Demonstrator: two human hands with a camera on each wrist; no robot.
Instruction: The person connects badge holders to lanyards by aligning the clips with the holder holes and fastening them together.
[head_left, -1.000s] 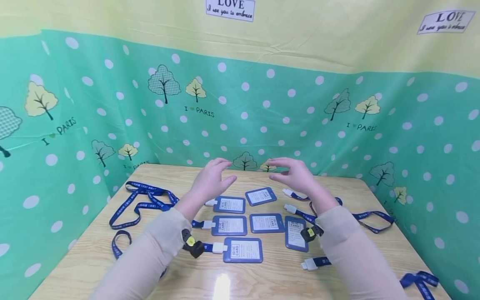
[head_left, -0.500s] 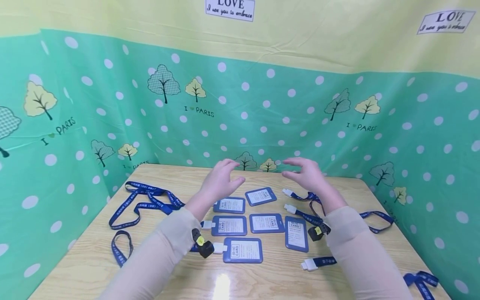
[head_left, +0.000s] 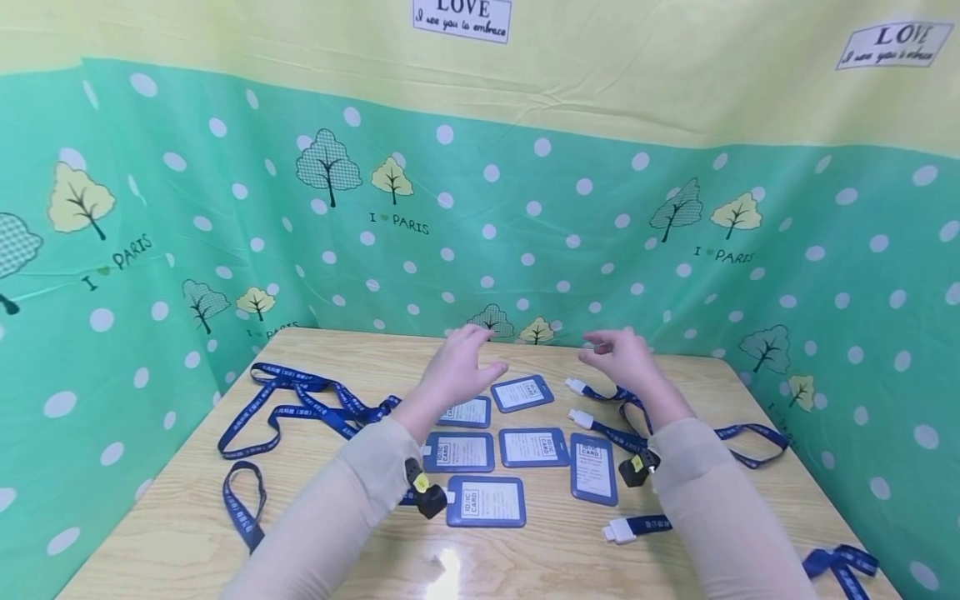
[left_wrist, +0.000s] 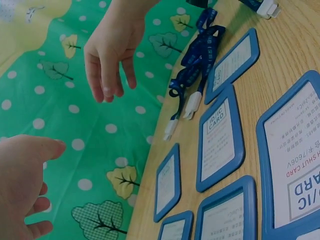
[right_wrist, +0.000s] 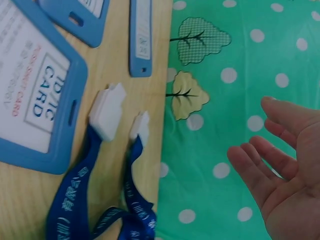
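Observation:
Both hands hover above the table, holding nothing. My left hand is raised over the upper-left badge holder, its fingers loosely bent and thumb apart. My right hand hangs in the air behind the white lanyard clips, fingers likewise relaxed; in the right wrist view its palm shows bare. Between and below them lie several blue ID badge holders with white cards, among them a tilted one at the back, an upright one at right and a front one. The left forearm partly hides the left lanyards' clips.
Dark blue lanyards lie looped on the left of the wooden table. More lanyards spread on the right, one near the front right corner. A green and yellow printed curtain hangs round the back and sides.
Both hands have moved to the right above the table, the left hand now covering part of the upper-left badge holder. The badge holders and lanyards have stayed in place.

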